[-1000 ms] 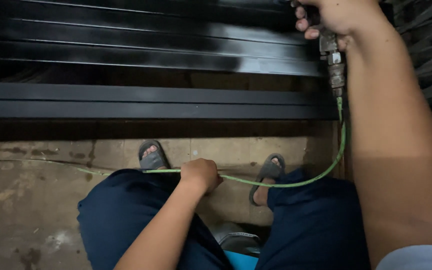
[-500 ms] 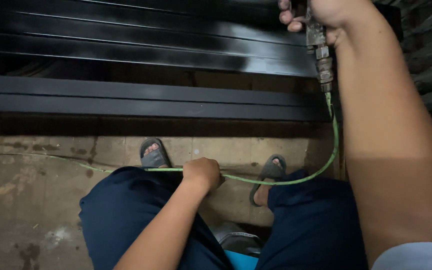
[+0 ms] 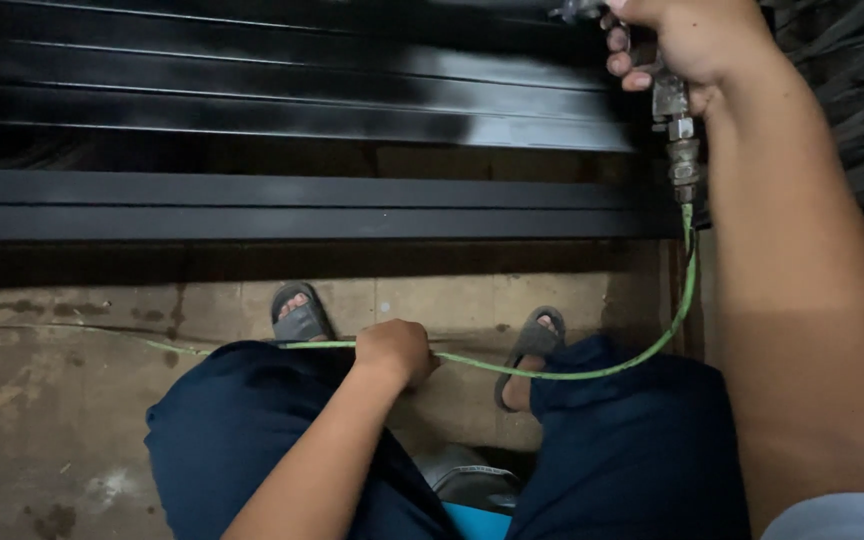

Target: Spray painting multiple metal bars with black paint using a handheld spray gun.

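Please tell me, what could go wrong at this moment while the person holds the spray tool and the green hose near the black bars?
1. The thin green hose runs across both knees and close to the grey sandals; it might snag a foot.
2. The right hand holds the metal spray tool very near the glossy black metal bars, so the arm could likely brush the shiny surface.
3. The left hand grips the hose tightly; a sudden pull might jerk the tool.
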